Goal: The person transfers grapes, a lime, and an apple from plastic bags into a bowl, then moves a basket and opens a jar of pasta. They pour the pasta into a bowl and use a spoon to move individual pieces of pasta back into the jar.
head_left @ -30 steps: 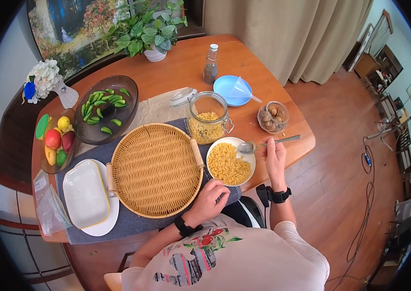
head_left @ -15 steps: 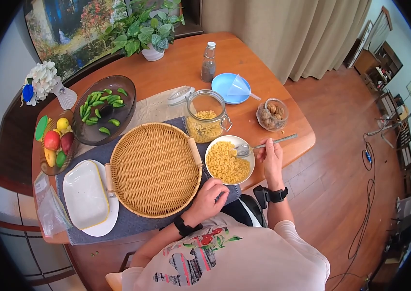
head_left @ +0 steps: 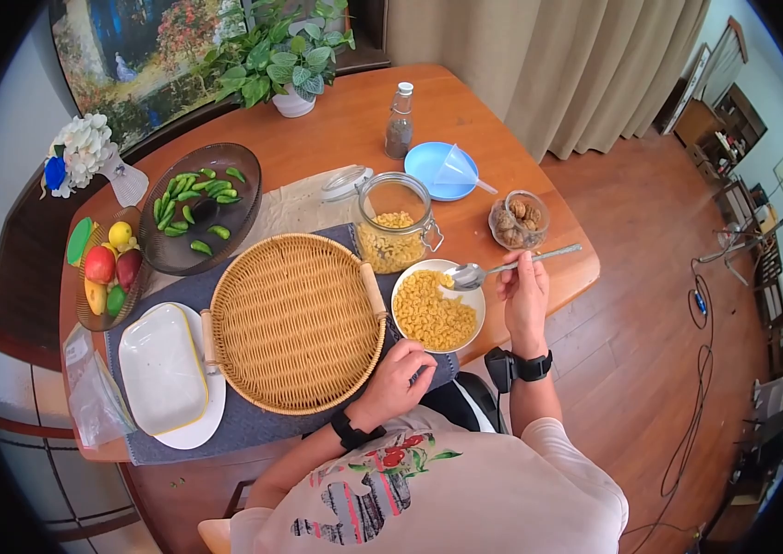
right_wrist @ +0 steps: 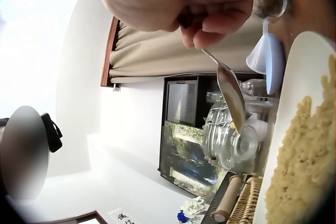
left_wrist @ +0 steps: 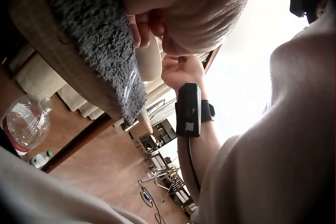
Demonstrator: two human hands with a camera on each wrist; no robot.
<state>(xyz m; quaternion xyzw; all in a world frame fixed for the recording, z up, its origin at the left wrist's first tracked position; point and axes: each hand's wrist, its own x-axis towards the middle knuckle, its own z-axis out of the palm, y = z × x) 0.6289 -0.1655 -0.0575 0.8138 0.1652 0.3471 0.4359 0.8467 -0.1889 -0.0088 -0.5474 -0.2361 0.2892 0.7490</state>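
Observation:
In the head view my right hand (head_left: 524, 294) pinches a metal spoon (head_left: 470, 276) by its handle. The spoon's head hangs over the upper right part of a white bowl (head_left: 474, 303) of short macaroni (head_left: 433, 314). From the right wrist, the spoon (right_wrist: 230, 95) shows tilted downward beside the bowl (right_wrist: 302, 56), apart from the pasta. My left hand (head_left: 398, 380) rests at the bowl's near left rim, beside the wicker tray (head_left: 299, 323), its fingers loosely curled around nothing. A clip-top glass jar (head_left: 394, 231), partly filled with macaroni, stands open behind the bowl.
A blue plate with a funnel (head_left: 454, 171) and a glass bowl of walnuts (head_left: 519, 222) stand beyond. To the left are a dish of green peppers (head_left: 202, 208), a fruit basket (head_left: 112, 277) and a white baking dish (head_left: 165, 369). A stoppered bottle (head_left: 400, 125) is behind.
The spoon dipped left to the macaroni half a second ago, then rose back up and right with my right hand. My left hand has stayed in place.

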